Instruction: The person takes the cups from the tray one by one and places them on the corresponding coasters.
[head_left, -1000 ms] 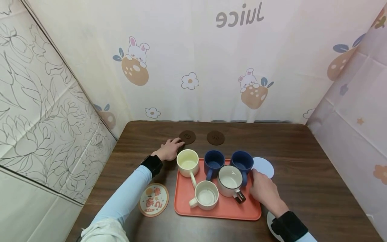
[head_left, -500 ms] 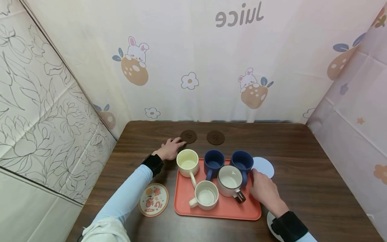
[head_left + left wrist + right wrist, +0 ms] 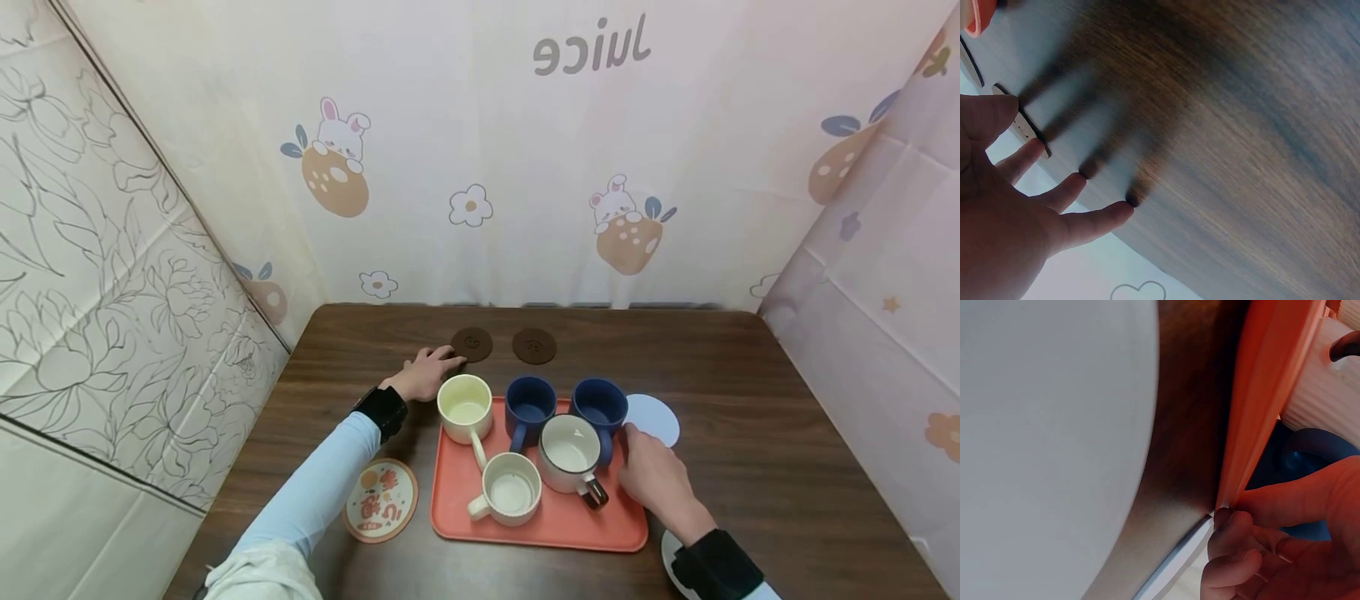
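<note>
My left hand [image 3: 422, 377] reaches to the back of the table, its fingers spread with fingertips at the wood. In the left wrist view its thumb and index finger meet the edge of a dark brown round coaster [image 3: 471, 344]. My right hand [image 3: 660, 473] pinches the right rim of the coral tray [image 3: 577, 532] between thumb and curled fingers, shown close in the right wrist view. On the tray stand a pale yellow mug [image 3: 465, 406], two navy mugs, a white mug with a dark-tipped handle [image 3: 566, 454] and a cream mug [image 3: 512, 493].
A second brown coaster [image 3: 534, 346] lies right of the first. A pale blue disc [image 3: 654, 418] is beyond my right hand, and a white one [image 3: 670, 557] is partly under that wrist. A printed round coaster [image 3: 381, 500] lies left of the tray. Curtains surround the table.
The left brown coaster has slid slightly right, towards the other one, with my left fingertips following at its edge. My right hand keeps its hold on the tray, which stays in place.
</note>
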Demonstrator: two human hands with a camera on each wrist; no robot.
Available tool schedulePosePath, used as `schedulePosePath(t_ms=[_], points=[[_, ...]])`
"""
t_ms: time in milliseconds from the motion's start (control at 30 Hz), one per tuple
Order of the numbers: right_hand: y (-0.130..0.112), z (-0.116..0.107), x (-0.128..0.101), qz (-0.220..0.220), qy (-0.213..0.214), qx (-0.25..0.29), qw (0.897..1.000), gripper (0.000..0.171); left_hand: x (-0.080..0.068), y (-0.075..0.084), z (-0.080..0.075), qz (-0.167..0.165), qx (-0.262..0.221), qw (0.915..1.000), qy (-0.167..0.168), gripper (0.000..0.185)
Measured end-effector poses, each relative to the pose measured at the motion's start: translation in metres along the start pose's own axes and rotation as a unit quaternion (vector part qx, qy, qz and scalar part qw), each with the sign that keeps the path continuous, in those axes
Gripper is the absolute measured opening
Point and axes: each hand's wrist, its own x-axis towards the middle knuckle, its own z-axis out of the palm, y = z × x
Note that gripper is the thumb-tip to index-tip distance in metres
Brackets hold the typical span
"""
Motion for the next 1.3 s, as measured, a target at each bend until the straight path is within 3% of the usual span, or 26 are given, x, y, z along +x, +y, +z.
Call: schedulePosePath(t_ms=[533,1300], points=[[0.0021,0.0065,-0.006,-0.012,0.022,-0.013,1.0,0.037,-0.0016,0.0009,0.0085,0.0,-0.014,0.9999,0.004,0.05],[-0.001,0.0026,-0.0042,-0.016,0.03,-0.02,0.999,0.034,0.0004,0.0024,0.0043,-0.003,-0.017,0.9998,0.012,0.05]])
